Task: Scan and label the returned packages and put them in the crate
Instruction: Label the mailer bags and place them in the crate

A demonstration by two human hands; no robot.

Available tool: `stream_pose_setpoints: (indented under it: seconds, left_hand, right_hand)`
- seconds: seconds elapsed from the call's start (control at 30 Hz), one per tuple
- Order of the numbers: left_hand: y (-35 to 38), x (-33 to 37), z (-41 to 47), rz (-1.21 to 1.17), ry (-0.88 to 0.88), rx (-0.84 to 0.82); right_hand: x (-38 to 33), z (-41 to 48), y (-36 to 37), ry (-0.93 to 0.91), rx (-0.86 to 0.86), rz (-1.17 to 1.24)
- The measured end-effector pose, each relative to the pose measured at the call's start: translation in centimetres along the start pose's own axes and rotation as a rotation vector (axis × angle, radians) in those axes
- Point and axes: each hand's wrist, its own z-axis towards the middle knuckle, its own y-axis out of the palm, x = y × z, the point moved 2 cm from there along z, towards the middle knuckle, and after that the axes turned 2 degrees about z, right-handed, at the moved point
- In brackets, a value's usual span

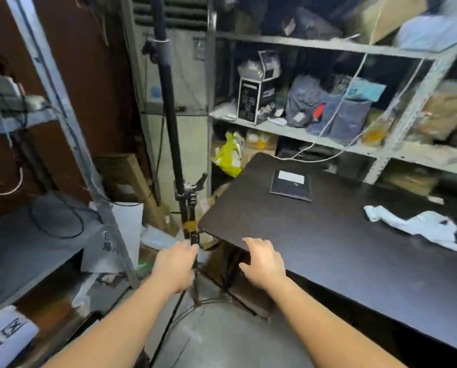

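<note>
A flat dark package (291,185) with a white label lies on the black table (328,248), toward its far side. A crumpled white bag (418,225) lies on the table to the right. My left hand (175,264) reaches out beside the table's near-left corner, in front of a black tripod stand (180,166), fingers relaxed and holding nothing. My right hand (264,261) hovers over the table's near-left edge, fingers spread and empty. No crate is in view.
A metal shelf rack (328,46) full of boxes and bags stands behind the table. A yellow-green bag (228,155) sits low by the table's far-left corner. A grey rack (62,107) and a low grey surface stand at the left. Cardboard and papers litter the floor.
</note>
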Motion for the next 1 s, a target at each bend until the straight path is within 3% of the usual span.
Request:
stream_pose_setpoints:
  seconds: [0.3, 0.53, 0.73, 1.0]
  left_hand:
    - [-5.5, 11.3, 13.0, 0.038, 0.171, 0.029]
    - [-6.2, 15.6, 27.0, 0.032, 0.238, 0.058]
    - [-6.9, 17.7, 37.4, -0.049, 0.233, -0.022]
    - [-4.3, 19.8, 48.3, -0.380, 0.033, -0.188]
  right_hand:
    - [14.6, 4.3, -7.6, 0.210, 0.091, 0.026]
    - [21.6, 12.4, -10.0, 0.312, 0.002, -0.151]
    - [26.3, 21.1, -11.2, 0.399, -0.008, -0.043]
    - [32.7, 31.7, -8.1, 0.484, -0.038, 0.326]
